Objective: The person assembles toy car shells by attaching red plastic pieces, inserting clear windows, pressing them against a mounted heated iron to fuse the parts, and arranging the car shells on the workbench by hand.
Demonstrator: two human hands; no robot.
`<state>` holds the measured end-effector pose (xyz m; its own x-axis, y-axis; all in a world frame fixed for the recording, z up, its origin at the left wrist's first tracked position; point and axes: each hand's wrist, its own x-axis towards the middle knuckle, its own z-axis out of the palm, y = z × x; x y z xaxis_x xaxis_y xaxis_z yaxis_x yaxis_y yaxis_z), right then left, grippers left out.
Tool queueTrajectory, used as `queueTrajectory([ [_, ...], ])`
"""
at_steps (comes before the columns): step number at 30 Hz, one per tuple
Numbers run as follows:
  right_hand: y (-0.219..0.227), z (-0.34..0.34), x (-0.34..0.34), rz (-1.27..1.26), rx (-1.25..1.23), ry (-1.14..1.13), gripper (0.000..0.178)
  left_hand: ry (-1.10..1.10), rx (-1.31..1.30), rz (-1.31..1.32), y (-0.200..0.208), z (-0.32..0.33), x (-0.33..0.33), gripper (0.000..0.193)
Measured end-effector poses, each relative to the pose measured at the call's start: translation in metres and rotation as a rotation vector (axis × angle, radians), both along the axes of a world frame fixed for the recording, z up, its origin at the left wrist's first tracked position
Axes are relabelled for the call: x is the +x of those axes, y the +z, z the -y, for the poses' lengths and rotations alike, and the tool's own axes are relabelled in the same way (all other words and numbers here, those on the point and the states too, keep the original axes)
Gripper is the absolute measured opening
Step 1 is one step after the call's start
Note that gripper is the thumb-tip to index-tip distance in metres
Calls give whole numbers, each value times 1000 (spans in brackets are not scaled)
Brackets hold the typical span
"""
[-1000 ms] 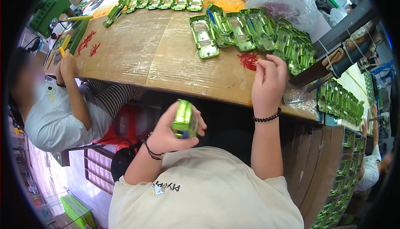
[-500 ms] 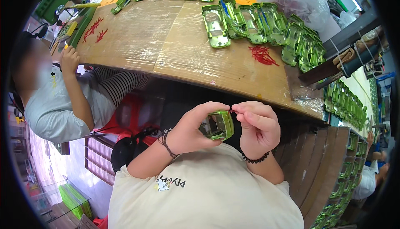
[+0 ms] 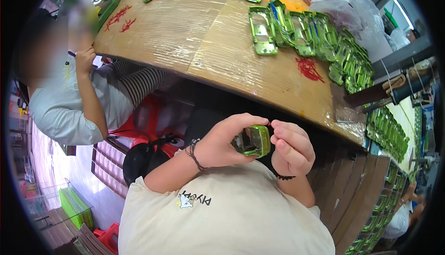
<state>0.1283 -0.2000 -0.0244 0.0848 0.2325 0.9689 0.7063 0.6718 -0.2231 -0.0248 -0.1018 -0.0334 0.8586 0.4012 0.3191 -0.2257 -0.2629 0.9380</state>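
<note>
My left hand [image 3: 221,138] is wrapped round a shiny green toy car body shell [image 3: 264,142], thumb below and fingers above. The shell's open, dark inside shows beside my palm. At its upper right edge, my right hand [image 3: 294,147] is closed in a pinch on a thin red strip [image 3: 270,124], of which only a tiny bit shows between the fingertips. Both hands are above my lap, just short of the table edge. A pile of similar red strips [image 3: 308,70] lies on the table beyond my right hand.
Green car shells [image 3: 303,35] stand in rows along the far side of the cardboard-covered table [image 3: 218,65]. A metal post with rolls [image 3: 384,90] rises at the right. Stacked trays [image 3: 357,194] flank my right arm. At the left sits a co-worker [image 3: 69,102] beside a red stool [image 3: 150,116].
The view has shifted, so the table and shells appear farther right. My right fingers have turned slightly and still pinch the red strip at the shell's edge; my left grip is unchanged.
</note>
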Motion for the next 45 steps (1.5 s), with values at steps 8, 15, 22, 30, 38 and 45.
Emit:
queueTrajectory([
  [8,0,13,-12,-22,-162,-5,15,-67,-105,19,-2,1,-1,70],
  [15,1,26,-22,-93,-373,-141,10,-221,-217,-15,3,3,-4,73],
  [22,-16,43,-21,-346,-547,-117,16,-315,-312,-59,-2,4,-3,72],
  [30,-6,39,-11,-82,-328,-97,10,-643,-717,-2,-10,11,4,79],
  [38,-14,42,-11,-192,-372,-73,10,-714,-880,27,-17,16,7,77],
  [45,-19,41,-17,-372,-604,-10,17,-466,-848,-46,-19,19,6,71],
])
